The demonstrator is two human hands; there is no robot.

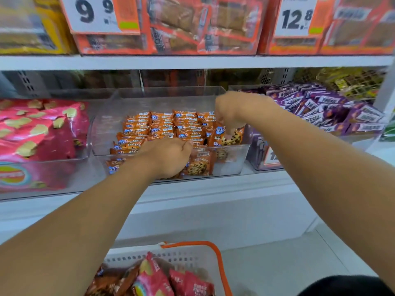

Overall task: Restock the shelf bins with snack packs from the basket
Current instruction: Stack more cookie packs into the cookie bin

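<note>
Shop shelving filled the view, with a clear bin point(233, 159) on the middle shelf between a bin of pink bags point(38, 133) and one of purple packs point(320, 107). My left hand point(168, 157) was curled down at the front of the clear bin, fingers hidden among the orange cookie packs point(162, 127); I could not tell whether it gripped one. My right hand point(230, 112) pinched one upright cookie pack point(232, 136) by its top at the bin's right side, its long axis roughly vertical and its printed face turned toward me. The stocked rows behind stood on edge, lined up side to side. I judged that the held pack could topple forward once let go, since nothing braced it in front, and my left hand could knock over the loose packs there. More packs waited below in the basket point(222, 265).
</note>
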